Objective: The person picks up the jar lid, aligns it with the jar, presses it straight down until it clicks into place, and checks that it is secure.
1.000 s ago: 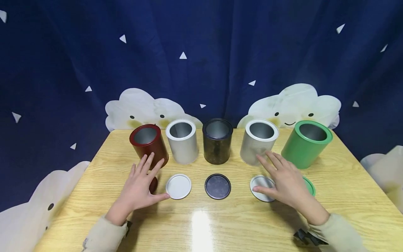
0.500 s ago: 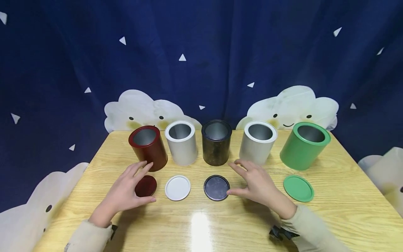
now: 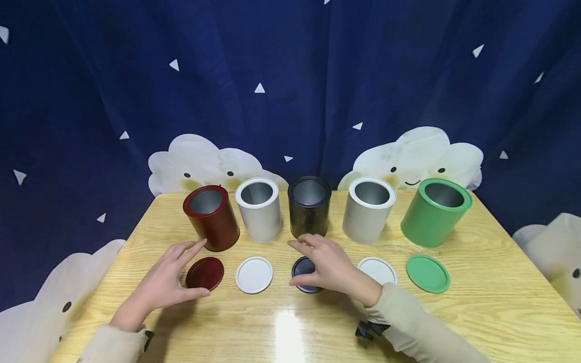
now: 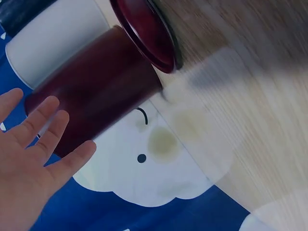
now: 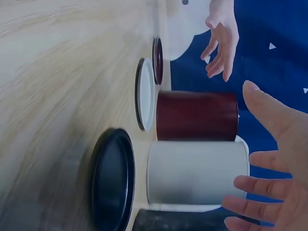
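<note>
Black lid [image 3: 303, 275] flat on table [image 3: 476, 312], front row, before black can [image 3: 309, 205]; right hand [image 3: 328, 264] now above it, fingers loosely spread, gripping nothing, contact unclear. One second ago that hand was over white lid [image 3: 379, 268] near green lid [image 3: 427, 273]; since slid leftward. Left hand [image 3: 164, 281] drew back, fingers spread, uncovering red lid [image 3: 205, 273] below red can [image 3: 211, 217]. Judgement: work shifting to black pair.

Both hands hover palm down, left hand [image 3: 165, 282] and right hand [image 3: 329, 264] with fingers spread
</note>
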{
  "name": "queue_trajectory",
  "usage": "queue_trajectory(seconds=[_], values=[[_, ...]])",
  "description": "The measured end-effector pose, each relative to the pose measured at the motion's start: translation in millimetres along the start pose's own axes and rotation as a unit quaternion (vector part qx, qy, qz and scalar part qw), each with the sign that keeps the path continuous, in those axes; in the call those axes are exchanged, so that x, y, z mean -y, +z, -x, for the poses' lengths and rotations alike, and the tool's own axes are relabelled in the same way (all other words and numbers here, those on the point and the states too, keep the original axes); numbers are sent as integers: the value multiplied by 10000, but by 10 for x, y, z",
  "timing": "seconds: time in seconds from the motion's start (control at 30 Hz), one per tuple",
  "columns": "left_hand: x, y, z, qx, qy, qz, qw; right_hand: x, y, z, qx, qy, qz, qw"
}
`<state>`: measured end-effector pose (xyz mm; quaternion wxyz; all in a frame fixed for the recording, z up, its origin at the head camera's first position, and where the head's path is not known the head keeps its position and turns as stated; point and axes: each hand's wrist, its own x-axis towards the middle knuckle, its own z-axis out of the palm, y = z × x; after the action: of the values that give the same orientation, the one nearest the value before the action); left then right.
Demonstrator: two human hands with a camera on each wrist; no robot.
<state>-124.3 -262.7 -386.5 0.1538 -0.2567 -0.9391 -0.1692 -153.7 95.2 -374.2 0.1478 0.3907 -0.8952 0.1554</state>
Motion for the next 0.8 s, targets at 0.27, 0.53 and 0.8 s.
queue_trajectory(seconds=[0.27,0.53,0.8], values=[[121,-45,46,310,-284,369,9984,183,162,-202,120,-242,-163,9995],[299,-1,105,293,-218,613,9975,323,312,-389,396,-244,-307,9984],[430,33,115,462,-220,954,9941,440,444,-555,593,-152,-479,9970]])
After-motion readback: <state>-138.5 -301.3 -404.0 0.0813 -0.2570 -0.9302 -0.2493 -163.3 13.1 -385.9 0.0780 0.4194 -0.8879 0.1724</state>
